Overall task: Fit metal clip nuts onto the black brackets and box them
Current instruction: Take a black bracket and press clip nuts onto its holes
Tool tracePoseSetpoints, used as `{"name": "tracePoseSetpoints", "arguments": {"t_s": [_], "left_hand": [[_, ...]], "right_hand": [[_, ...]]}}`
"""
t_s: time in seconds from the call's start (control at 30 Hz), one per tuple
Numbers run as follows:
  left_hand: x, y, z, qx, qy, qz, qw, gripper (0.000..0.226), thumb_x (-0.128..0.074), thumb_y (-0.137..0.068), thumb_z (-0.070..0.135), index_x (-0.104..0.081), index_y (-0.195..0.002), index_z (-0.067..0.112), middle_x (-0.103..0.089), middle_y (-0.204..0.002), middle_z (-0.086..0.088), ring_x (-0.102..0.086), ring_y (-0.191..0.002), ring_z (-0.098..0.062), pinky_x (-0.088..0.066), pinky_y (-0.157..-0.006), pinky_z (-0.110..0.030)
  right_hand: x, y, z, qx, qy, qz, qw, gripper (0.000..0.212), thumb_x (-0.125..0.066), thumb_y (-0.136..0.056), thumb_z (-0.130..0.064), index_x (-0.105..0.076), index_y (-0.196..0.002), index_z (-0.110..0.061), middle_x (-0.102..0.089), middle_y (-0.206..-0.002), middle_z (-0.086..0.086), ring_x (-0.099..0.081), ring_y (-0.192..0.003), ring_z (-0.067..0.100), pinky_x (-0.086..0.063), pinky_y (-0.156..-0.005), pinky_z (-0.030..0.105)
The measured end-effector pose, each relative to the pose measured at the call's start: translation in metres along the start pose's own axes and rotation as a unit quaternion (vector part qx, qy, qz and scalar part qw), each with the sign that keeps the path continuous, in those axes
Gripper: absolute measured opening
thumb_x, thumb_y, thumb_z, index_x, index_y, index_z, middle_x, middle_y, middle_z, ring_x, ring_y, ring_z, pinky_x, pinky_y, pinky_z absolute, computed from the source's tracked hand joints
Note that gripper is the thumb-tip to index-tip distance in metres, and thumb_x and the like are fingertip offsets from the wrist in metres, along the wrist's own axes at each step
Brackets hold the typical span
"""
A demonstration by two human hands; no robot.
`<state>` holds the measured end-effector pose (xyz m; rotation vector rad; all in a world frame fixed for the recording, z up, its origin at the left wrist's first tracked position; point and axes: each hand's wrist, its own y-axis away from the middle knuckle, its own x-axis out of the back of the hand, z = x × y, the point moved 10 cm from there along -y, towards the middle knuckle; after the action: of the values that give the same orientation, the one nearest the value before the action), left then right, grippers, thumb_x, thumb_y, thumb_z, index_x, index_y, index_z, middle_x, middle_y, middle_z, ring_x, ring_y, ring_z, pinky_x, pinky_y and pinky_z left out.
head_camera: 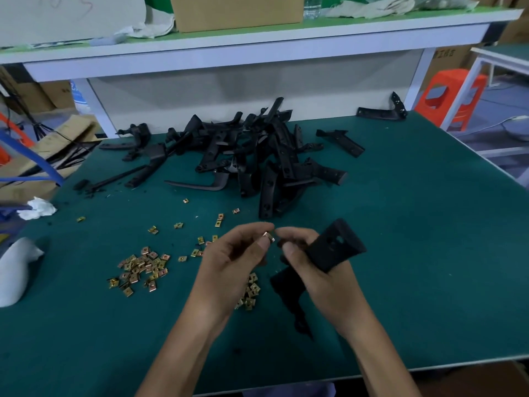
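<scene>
My left hand (232, 262) pinches a small metal clip nut (269, 237) between thumb and fingertips, just above the green table. My right hand (312, 270) grips a black bracket (335, 247), whose upper end points up and right and whose lower arm hangs below my palm. The nut is close to the bracket's near end, a small gap apart. A pile of black brackets (257, 156) lies at the middle back of the table. Loose brass-coloured clip nuts (143, 267) are scattered to the left of my hands, and more clip nuts (250, 293) sit under them.
The green table (415, 253) has its front edge near me. Single brackets (383, 111) lie at the back right. A white bag (15, 270) and crumpled tissue (38, 207) sit at the left edge. A cardboard box (237, 11) stands on the upper shelf. An orange stool (449, 96) is at the right.
</scene>
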<state>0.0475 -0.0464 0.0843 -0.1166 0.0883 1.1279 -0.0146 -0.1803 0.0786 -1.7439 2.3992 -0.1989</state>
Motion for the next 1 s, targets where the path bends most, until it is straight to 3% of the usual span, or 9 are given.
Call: {"name": "tracePoseSetpoints", "arguments": {"t_s": [0.1,0.23,0.33,0.5,0.6,0.67,0.83,0.93,1.0], "left_hand": [[-0.001,0.004,0.004,0.016,0.021,-0.010,1.000,0.023,-0.081,-0.080,0.019,-0.075,-0.102,0.019,-0.073,-0.090,-0.012,-0.065,-0.080,-0.016,-0.054,-0.073,-0.021],[-0.006,0.008,0.005,0.054,0.043,-0.052,0.996,0.029,-0.080,-0.070,0.021,-0.074,-0.098,0.015,-0.072,-0.081,-0.008,-0.061,-0.068,-0.013,-0.052,-0.063,-0.021],[-0.011,0.016,0.000,0.092,0.093,-0.059,0.990,0.019,-0.080,-0.065,0.021,-0.078,-0.084,0.017,-0.069,-0.076,-0.003,-0.057,-0.060,-0.009,-0.050,-0.058,-0.020],[0.000,0.023,-0.012,0.111,0.077,-0.004,0.991,0.022,-0.073,-0.072,0.024,-0.080,-0.092,0.016,-0.065,-0.075,0.004,-0.052,-0.067,-0.010,-0.044,-0.068,-0.024],[0.007,0.022,-0.015,0.116,0.065,0.023,0.991,0.017,-0.063,-0.090,0.013,-0.078,-0.088,0.019,-0.065,-0.080,-0.001,-0.056,-0.072,-0.012,-0.047,-0.069,-0.025],[0.008,0.023,-0.016,0.115,0.041,0.021,0.992,0.025,-0.057,-0.098,0.010,-0.077,-0.088,0.022,-0.067,-0.081,-0.004,-0.059,-0.074,-0.014,-0.050,-0.070,-0.026],[0.011,0.026,-0.017,0.113,0.052,0.038,0.991,0.025,-0.057,-0.097,0.007,-0.079,-0.097,0.018,-0.072,-0.084,-0.008,-0.065,-0.076,-0.015,-0.055,-0.071,-0.023],[0.005,0.032,-0.015,0.115,0.079,0.027,0.990,0.024,-0.054,-0.097,0.002,-0.074,-0.109,0.009,-0.076,-0.090,-0.014,-0.069,-0.078,-0.017,-0.057,-0.071,-0.023],[-0.001,0.036,-0.009,0.110,0.090,0.014,0.990,0.024,-0.056,-0.094,0.001,-0.071,-0.112,0.008,-0.076,-0.094,-0.016,-0.071,-0.079,-0.017,-0.057,-0.071,-0.022]], "right_hand": [[-0.005,0.003,-0.009,0.019,-0.011,-0.017,1.000,0.024,-0.070,-0.089,-0.021,-0.076,-0.111,-0.030,-0.075,-0.109,-0.007,-0.068,-0.108,0.011,-0.051,-0.093,0.023],[-0.007,0.005,-0.015,0.008,-0.005,-0.058,0.998,0.022,-0.076,-0.085,-0.029,-0.076,-0.107,-0.036,-0.075,-0.104,-0.007,-0.070,-0.103,0.010,-0.053,-0.087,0.022],[0.002,0.005,-0.024,0.031,0.008,-0.025,0.999,0.019,-0.079,-0.082,-0.032,-0.076,-0.101,-0.034,-0.076,-0.097,-0.006,-0.070,-0.094,0.007,-0.054,-0.081,0.020],[0.030,-0.003,-0.013,0.001,0.027,0.052,0.998,0.017,-0.081,-0.082,-0.036,-0.078,-0.099,-0.040,-0.077,-0.093,-0.010,-0.067,-0.087,-0.002,-0.049,-0.076,0.012],[0.037,-0.011,0.025,-0.081,0.119,0.030,0.989,0.014,-0.076,-0.089,-0.039,-0.075,-0.102,-0.046,-0.076,-0.111,-0.012,-0.068,-0.109,0.005,-0.054,-0.093,0.025],[0.047,-0.011,0.045,-0.122,0.136,0.065,0.981,0.008,-0.067,-0.096,-0.041,-0.073,-0.099,-0.045,-0.076,-0.104,-0.012,-0.069,-0.107,0.012,-0.052,-0.097,0.035],[0.066,0.003,0.047,-0.137,-0.029,0.197,0.970,0.056,-0.044,-0.088,-0.075,-0.074,-0.086,-0.027,-0.076,-0.101,0.002,-0.070,-0.095,0.021,-0.055,-0.085,0.041],[0.055,0.011,0.044,-0.170,-0.165,0.172,0.956,0.060,-0.042,-0.086,-0.079,-0.070,-0.081,-0.026,-0.075,-0.099,0.021,-0.069,-0.064,0.025,-0.051,-0.047,0.033],[0.045,0.016,0.039,-0.169,-0.248,0.147,0.942,0.057,-0.046,-0.090,-0.076,-0.071,-0.081,-0.025,-0.074,-0.102,0.025,-0.069,-0.062,0.022,-0.050,-0.043,0.027]]}}
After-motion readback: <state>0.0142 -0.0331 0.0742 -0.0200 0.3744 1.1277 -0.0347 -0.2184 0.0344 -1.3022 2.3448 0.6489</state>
